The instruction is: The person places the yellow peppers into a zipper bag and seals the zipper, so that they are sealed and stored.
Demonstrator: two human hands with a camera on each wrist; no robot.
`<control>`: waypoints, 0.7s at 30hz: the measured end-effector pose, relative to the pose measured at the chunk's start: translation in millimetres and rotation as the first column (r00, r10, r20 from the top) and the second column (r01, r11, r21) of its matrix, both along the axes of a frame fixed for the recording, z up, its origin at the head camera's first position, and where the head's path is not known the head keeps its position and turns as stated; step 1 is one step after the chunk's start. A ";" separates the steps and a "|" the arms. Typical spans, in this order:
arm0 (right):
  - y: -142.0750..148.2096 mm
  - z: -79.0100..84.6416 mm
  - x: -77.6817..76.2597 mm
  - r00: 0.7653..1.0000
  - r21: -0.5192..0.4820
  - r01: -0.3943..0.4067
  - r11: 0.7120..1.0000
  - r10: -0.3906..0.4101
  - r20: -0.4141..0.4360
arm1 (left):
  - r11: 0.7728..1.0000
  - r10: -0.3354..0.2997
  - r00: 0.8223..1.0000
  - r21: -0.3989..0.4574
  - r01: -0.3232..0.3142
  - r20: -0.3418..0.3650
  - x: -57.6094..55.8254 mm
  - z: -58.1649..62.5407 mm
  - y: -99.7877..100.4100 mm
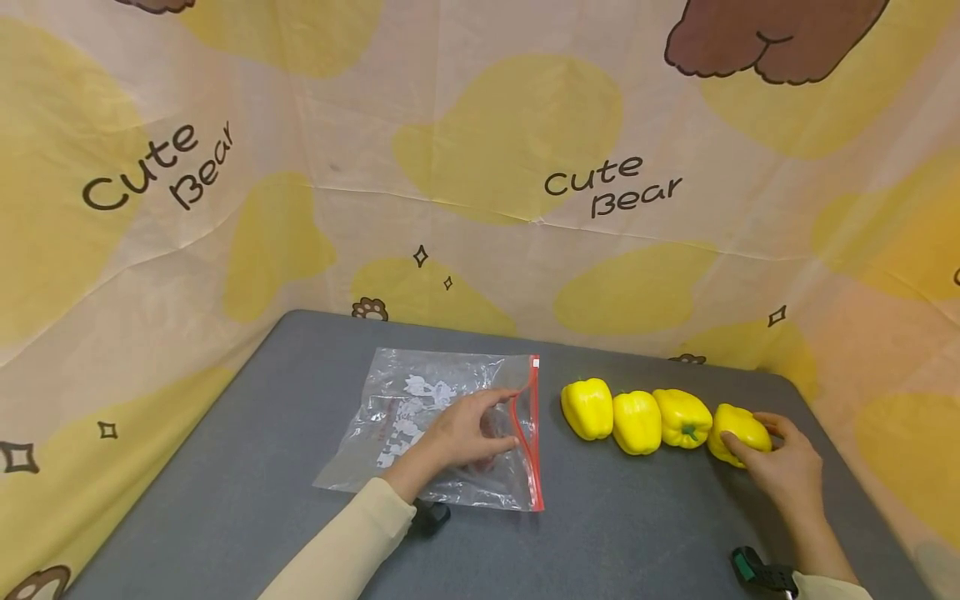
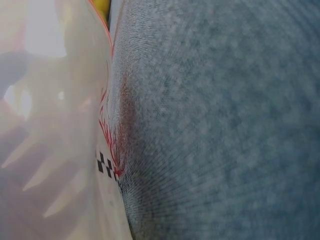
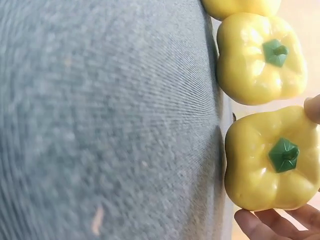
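Observation:
A clear plastic zip bag (image 1: 457,492) with a red zip edge lies flat on the table, its mouth to the right and partly parted. My left hand (image 1: 457,429) holds the bag's upper lip at the mouth, thumb and index finger apart along the red strip; the other fingers are hard to make out. In the left wrist view the bag's plastic (image 2: 55,100) fills the left side. At the right end of a row of yellow bell peppers, my right hand (image 1: 795,467) grips the last bell pepper (image 3: 260,180) between thumb and fingers. That pepper's green stem faces the wrist camera.
More yellow bell peppers (image 1: 587,408) stand in a row between the bag and my right hand. They rest on a grey table (image 1: 615,533). Behind the table hangs a printed cloth (image 1: 480,167) with "Cute Bear" lettering.

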State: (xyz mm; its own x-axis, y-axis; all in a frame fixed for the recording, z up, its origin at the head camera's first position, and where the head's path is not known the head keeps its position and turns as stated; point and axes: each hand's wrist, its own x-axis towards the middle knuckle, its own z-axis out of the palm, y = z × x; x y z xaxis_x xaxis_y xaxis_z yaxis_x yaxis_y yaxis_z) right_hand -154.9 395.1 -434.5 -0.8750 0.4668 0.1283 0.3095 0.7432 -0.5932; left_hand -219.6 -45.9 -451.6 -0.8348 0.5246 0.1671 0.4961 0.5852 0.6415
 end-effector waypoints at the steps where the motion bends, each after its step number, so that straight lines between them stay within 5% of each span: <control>1: 0.3 0.8 0.7 1.000 0.001 0.008 1.000 -0.008 -0.002 | 1.000 0.001 1.000 -0.001 -0.001 -0.003 -0.1 -0.2 0.0; 21: -8.4 38.2 22.3 0.975 -0.030 -0.048 0.998 0.041 -0.219 | 1.000 0.000 1.000 -0.005 0.000 0.017 0.6 2.0 0.7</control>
